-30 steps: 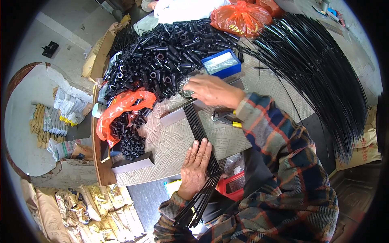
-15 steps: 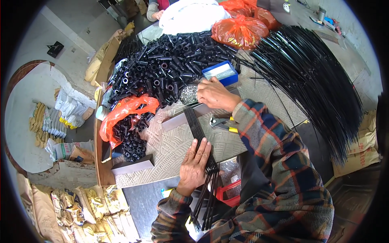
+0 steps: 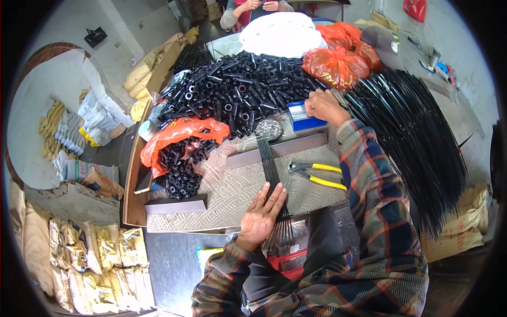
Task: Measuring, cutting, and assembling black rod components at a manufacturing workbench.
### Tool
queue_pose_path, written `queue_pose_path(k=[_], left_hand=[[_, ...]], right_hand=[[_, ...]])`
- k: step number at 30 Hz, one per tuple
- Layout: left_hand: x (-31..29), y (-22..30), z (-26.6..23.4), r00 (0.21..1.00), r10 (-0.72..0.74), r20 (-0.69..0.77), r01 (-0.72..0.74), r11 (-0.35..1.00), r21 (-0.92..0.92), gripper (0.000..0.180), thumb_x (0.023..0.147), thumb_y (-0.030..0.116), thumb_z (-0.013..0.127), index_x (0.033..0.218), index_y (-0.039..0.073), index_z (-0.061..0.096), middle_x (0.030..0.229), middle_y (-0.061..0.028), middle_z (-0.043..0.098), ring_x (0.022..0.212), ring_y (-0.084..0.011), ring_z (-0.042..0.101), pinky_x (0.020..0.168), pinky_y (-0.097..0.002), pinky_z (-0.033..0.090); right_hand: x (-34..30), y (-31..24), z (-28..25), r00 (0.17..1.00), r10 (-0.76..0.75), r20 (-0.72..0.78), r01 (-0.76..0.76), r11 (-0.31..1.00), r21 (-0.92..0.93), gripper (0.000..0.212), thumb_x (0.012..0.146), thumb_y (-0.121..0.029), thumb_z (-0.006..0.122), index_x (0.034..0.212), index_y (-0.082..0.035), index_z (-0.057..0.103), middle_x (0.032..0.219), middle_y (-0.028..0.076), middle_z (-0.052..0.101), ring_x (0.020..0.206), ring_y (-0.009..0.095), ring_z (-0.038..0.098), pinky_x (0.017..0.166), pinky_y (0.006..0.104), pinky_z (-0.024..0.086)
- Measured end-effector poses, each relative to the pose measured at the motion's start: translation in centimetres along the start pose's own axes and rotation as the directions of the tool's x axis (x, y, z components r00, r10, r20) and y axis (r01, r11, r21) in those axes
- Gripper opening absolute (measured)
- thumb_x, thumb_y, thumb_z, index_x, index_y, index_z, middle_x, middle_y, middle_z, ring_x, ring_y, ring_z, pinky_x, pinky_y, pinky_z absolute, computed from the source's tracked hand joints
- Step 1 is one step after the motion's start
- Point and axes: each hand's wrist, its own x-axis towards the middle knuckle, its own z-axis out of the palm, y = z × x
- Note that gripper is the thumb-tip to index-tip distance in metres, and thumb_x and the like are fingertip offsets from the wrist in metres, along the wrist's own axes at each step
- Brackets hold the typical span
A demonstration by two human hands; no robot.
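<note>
My left hand (image 3: 263, 215) lies with its fingers stretched flat over a row of thin black rods (image 3: 270, 168). The rods run side by side across a long grey metal bar (image 3: 303, 145), and their near ends stick out past the table's front edge. Farther right, my right hand (image 3: 324, 107) bends its fingers over a blue box (image 3: 309, 126) with pale contents; the fingertips are partly hidden, so anything in them cannot be made out. A round dish of small shiny metal pieces (image 3: 268, 129) stands left of the box. Pincers with yellow handles (image 3: 319, 174) lie right of the rods.
A heap of black tubular parts (image 3: 227, 90) covers the far left, with an orange bag (image 3: 185, 134) before it. A large bundle of black rods (image 3: 417, 142) fills the right. Orange bags (image 3: 335, 66) and a white sack (image 3: 282, 36) stand behind; another person's hands (image 3: 259, 5) show beyond.
My right hand has moved from above the dish of metal pieces to the blue box on its right. My left hand stays flat on the rods. The whole view has shifted.
</note>
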Motion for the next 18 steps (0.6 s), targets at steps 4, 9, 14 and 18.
queue_pose_path(k=[4,9,14,18], left_hand=[[0.0,0.0,0.6,0.992,0.045,-0.115,-0.038,0.998,0.058,0.067,0.077,0.047,0.059,0.127,0.005,0.046,0.135,-0.0099,0.042,0.127,-0.0330,0.035,0.100,-0.0387,0.035],[-0.1,0.0,0.8,0.991,0.048,-0.123,-0.044,0.998,0.039,0.071,0.074,0.048,0.060,0.129,0.006,0.044,0.137,-0.0093,0.039,0.128,-0.0321,0.034,0.101,-0.0385,0.035],[-0.2,0.6,-1.2,0.978,-0.007,-0.207,-0.014,0.995,-0.096,0.085,0.068,0.048,0.068,0.136,0.008,0.036,0.142,-0.0089,0.033,0.132,-0.0307,0.026,0.108,-0.0423,0.018],[0.5,1.9,-6.4,0.950,-0.071,-0.304,-0.160,0.727,-0.667,0.080,0.067,0.027,0.076,0.135,0.006,0.037,0.137,-0.0107,0.041,0.129,-0.0269,0.034,0.106,-0.0406,0.025]], right_hand=[[0.2,0.1,-0.4,0.999,-0.036,-0.024,0.034,0.996,-0.078,0.007,0.071,-0.014,0.060,0.065,-0.012,0.064,0.078,0.006,0.057,0.087,0.024,0.056,0.073,0.0400,0.040],[-1.2,-0.4,-0.1,0.959,-0.034,-0.280,0.083,0.983,0.164,0.008,0.076,-0.001,0.048,0.082,-0.004,0.053,0.086,0.013,0.058,0.077,0.033,0.057,0.069,0.0400,0.046],[-8.8,-9.4,-7.6,0.963,0.260,-0.073,0.025,0.186,0.982,0.012,0.092,-0.009,0.041,0.099,-0.005,0.050,0.084,0.006,0.056,0.058,0.013,0.054,0.055,0.0245,0.042],[-15.9,-15.4,-13.7,0.965,0.250,-0.082,0.033,0.196,0.980,0.011,0.089,-0.007,0.050,0.098,-0.004,0.053,0.082,0.005,0.055,0.056,0.009,0.050,0.052,0.0188,0.038]])
